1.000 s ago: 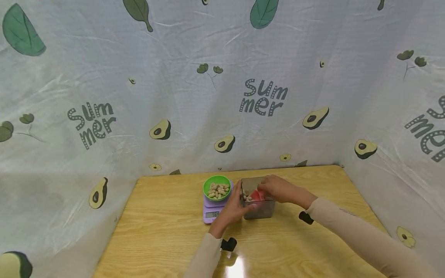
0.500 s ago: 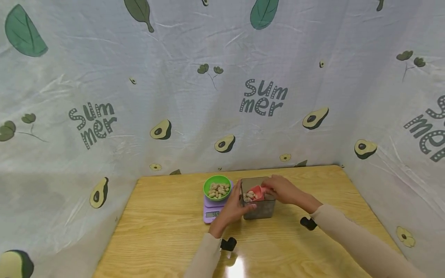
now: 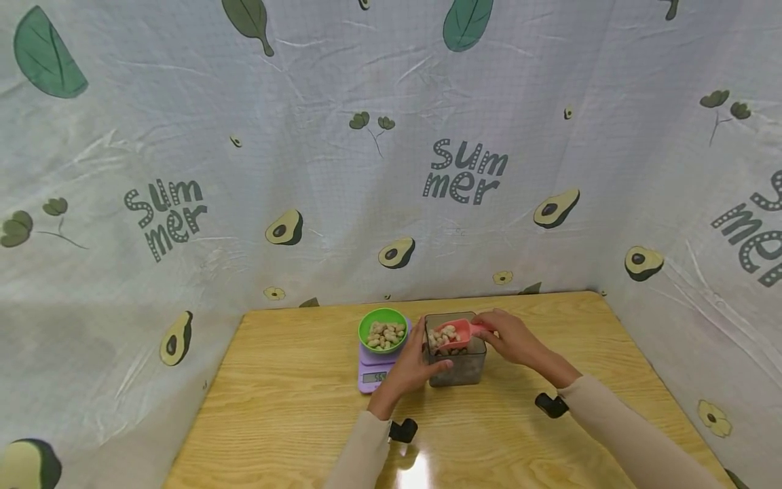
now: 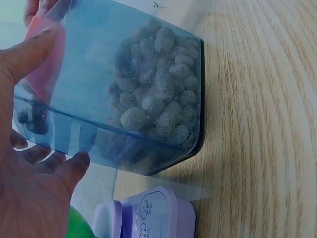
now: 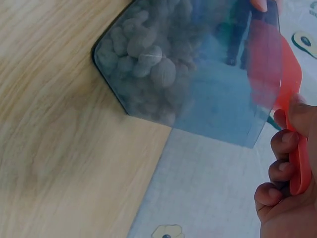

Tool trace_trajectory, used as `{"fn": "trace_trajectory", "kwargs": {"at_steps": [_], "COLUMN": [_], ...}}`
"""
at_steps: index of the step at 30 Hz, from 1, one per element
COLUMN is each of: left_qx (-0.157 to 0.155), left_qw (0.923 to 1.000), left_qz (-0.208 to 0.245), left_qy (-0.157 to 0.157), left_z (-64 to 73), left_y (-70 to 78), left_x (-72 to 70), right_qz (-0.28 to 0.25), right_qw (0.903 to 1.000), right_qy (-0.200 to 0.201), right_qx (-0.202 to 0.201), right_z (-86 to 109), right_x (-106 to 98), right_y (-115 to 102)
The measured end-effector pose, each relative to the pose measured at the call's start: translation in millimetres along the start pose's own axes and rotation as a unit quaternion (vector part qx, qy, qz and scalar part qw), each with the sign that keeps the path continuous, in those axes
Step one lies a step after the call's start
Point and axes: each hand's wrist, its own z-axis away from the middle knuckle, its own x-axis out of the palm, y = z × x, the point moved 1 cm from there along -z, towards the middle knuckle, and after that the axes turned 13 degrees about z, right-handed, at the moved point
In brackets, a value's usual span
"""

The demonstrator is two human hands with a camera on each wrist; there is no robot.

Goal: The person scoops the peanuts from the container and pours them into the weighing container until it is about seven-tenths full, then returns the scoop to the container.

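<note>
A red scoop [image 3: 464, 331] loaded with peanuts in their shells lies at the mouth of a clear, smoky plastic container [image 3: 458, 373]. My right hand [image 3: 510, 337] grips the scoop's handle [image 5: 300, 168], fingers curled round it, just beyond the container's right rim. My left hand [image 3: 409, 370] steadies the container near its left front corner, thumb on the front wall and fingers along the left side. Through the wall in the left wrist view, more peanuts [image 4: 153, 104] fill the container's lower part.
Left of the container, a green bowl [image 3: 363, 343] of peanuts sits on a purple kitchen scale [image 3: 368, 388] with a lit display. Both are on a wooden table [image 3: 293, 394]. A printed cloth [image 3: 330, 170] hangs behind the table and along its sides.
My right hand has drawn the scoop up and to the right, from deep in the container to its rim, now with peanuts in it. My left hand has stayed in place.
</note>
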Motion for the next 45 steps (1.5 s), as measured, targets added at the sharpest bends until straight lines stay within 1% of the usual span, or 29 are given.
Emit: {"fn": "trace_trajectory", "kwargs": {"at_steps": [6,8,13,18,21,26,32,35,41,43,45], "left_qx": [-0.01,-0.01,-0.012,0.002,0.018,0.039,0.027,0.027,0.046,0.045,0.037], "left_qw": [0.9999,0.9999,0.9998,0.9997,0.9994,0.9982,0.9978,0.9964,0.9918,0.9904,0.9891], "left_qz": [-0.004,-0.005,-0.014,-0.023,-0.022,-0.019,-0.011,-0.013,-0.003,0.0,-0.004], "left_qy": [0.0,0.001,0.007,0.012,0.018,0.04,0.06,0.079,0.119,0.131,0.142], "left_z": [0.9,1.2,2.3,5.5,8.0,11.4,17.2,19.0,22.9,24.9,26.7], "left_y": [0.5,0.6,3.5,11.1,15.4,21.3,23.8,24.4,23.6,22.1,19.7], "left_x": [-0.3,-0.3,-0.9,-6.2,-12.3,-25.0,-41.6,-49.9,-64.6,-68.6,-72.2], "right_qz": [-0.019,-0.018,-0.015,-0.018,-0.019,-0.02,-0.036,-0.039,-0.047,-0.053,-0.057], "right_qw": [0.9986,0.9986,0.9989,0.9985,0.9985,0.9987,0.9988,0.9988,0.998,0.9977,0.9975], "right_qy": [-0.023,-0.017,0.012,0.017,0.019,0.026,0.013,0.01,-0.004,-0.007,-0.009], "right_qx": [0.044,0.047,0.042,0.048,0.048,0.038,0.03,0.029,0.042,0.041,0.041], "right_z": [6.8,8.4,9.8,7.0,3.3,-5.5,-19.7,-27.6,-41.2,-45.0,-48.2], "right_x": [-3.7,-4.3,-7.2,-15.1,-20.3,-26.9,-33.9,-37.5,-39.2,-37.8,-35.3], "right_y": [6.8,8.4,12.3,14.2,14.1,12.6,7.1,3.7,-4.7,-8.2,-11.5]}}
